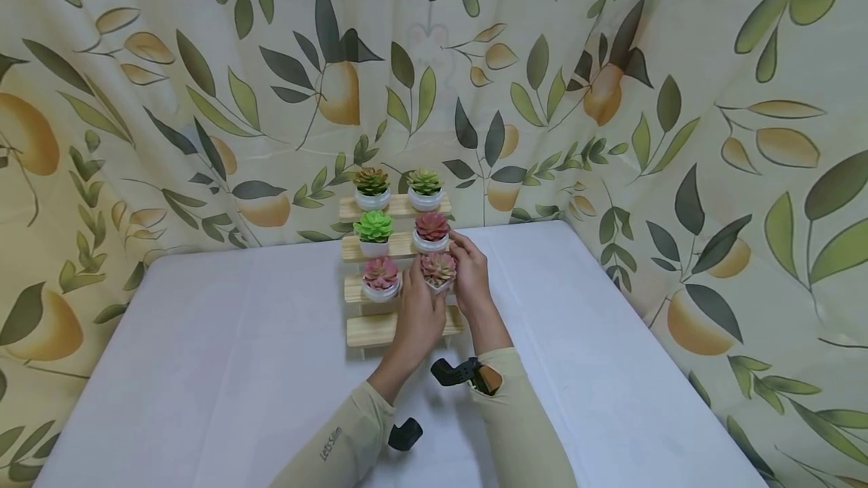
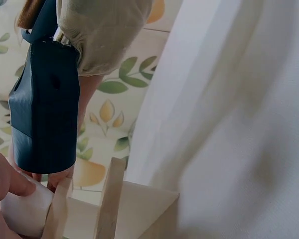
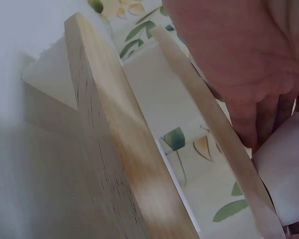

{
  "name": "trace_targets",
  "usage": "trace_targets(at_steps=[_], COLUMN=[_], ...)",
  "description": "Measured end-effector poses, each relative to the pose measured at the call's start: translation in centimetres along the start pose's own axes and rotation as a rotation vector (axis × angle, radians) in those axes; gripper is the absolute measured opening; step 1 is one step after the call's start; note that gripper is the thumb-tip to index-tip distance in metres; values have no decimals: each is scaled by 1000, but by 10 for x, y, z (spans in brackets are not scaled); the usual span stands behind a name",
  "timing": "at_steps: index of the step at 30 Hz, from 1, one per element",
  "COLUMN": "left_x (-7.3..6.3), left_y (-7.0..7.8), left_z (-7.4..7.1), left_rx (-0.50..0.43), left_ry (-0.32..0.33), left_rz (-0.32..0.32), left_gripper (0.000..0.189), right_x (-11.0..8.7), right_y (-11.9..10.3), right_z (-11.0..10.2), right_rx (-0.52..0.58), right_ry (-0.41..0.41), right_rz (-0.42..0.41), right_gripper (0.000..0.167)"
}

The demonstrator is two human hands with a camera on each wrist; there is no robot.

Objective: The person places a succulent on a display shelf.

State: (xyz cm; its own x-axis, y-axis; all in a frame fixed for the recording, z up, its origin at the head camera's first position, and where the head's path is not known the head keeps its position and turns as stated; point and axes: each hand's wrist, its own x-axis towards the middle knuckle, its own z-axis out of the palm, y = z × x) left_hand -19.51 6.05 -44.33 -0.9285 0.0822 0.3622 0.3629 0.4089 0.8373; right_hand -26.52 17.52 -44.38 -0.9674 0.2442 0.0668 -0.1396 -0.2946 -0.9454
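Note:
Both hands are at a pinkish-green potted succulent (image 1: 438, 268) on the right of a wooden stand's second-lowest step. My left hand (image 1: 419, 311) grips its white pot (image 2: 27, 206) from the left and front. From the right, my right hand (image 1: 472, 271) holds the same pot with bent fingers, partly behind it. Seen from the right wrist, the pot (image 3: 286, 167) stands right at the step's edge, close against the palm side of the hand. A pink succulent (image 1: 380, 275) in a white pot sits just left of the left hand. Directly behind is a dark red succulent (image 1: 432, 227).
The tiered wooden stand (image 1: 371, 330) has a bare lowest step in front. Higher up stand a bright green succulent (image 1: 374, 227), a brown-green one (image 1: 371, 181) and a light green one (image 1: 425, 182). A white-covered table (image 1: 258, 367) meets leaf-patterned curtains (image 1: 285, 96).

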Motion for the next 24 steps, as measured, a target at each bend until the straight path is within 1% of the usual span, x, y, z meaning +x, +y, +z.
trace_targets(at_steps=[3,6,11,13,14,16,18,21,24], left_x=[-1,-3,-9,-12,-13,-17,-21,-27,-29], left_y=[1,6,20,27,31,38,44,48,44], left_z=[0,-2,-12,-17,-20,-26,-33,-45,-56], left_rx=[-4,6,27,42,49,64,73,98,134], left_ry=[2,-17,-53,-58,-57,-57,-54,-32,6], left_rz=[-4,-8,-21,-11,5,50,117,248,394], left_gripper=[83,90,98,99,99,98,94,86,76], right_x=[0,1,3,4,4,4,4,4,5], right_y=[-2,-4,-6,-6,-6,-5,-4,-4,-5], right_z=[-1,-2,0,2,2,2,2,1,-1], right_rx=[-5,-12,-12,-3,1,7,8,8,10], right_ry=[-3,-12,-29,-30,-31,-30,-27,-29,-34], right_rz=[6,15,16,14,14,18,25,23,21], right_gripper=[37,37,38,38,38,38,38,37,36])
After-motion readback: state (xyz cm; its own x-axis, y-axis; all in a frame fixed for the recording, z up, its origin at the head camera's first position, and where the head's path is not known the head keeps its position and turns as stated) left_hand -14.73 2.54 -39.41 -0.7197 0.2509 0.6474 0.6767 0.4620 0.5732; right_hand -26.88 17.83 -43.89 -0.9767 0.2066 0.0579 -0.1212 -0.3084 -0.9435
